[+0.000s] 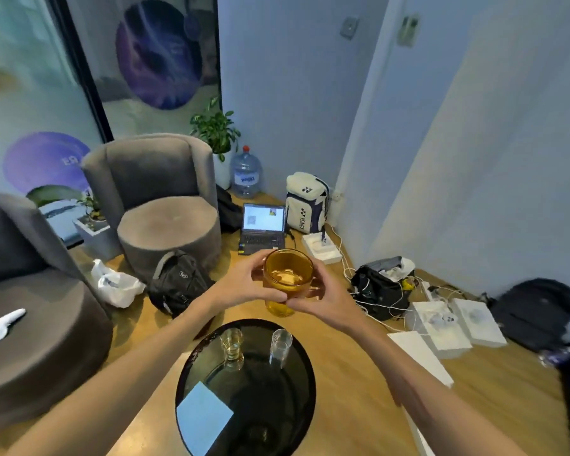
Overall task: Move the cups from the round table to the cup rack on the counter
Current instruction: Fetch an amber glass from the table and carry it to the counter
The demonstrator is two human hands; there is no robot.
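Note:
An amber glass cup [288, 273] is held up in the air beyond the round black table [277, 403], with a second amber cup [279, 307] stacked under it. My left hand [244, 284] grips the upper cup from the left. My right hand [323, 297] grips the cups from the right and below. On the table stand a small yellowish glass [232, 343] and a clear glass [280, 345], side by side near the far edge. The cup rack and the counter are out of view.
A light blue paper [203, 417] lies on the table's near left. Two grey armchairs [158, 205] stand to the left. Backpacks [178, 284], a laptop [263, 227], white boxes [454, 324], cables and a water jug [246, 174] crowd the wooden floor.

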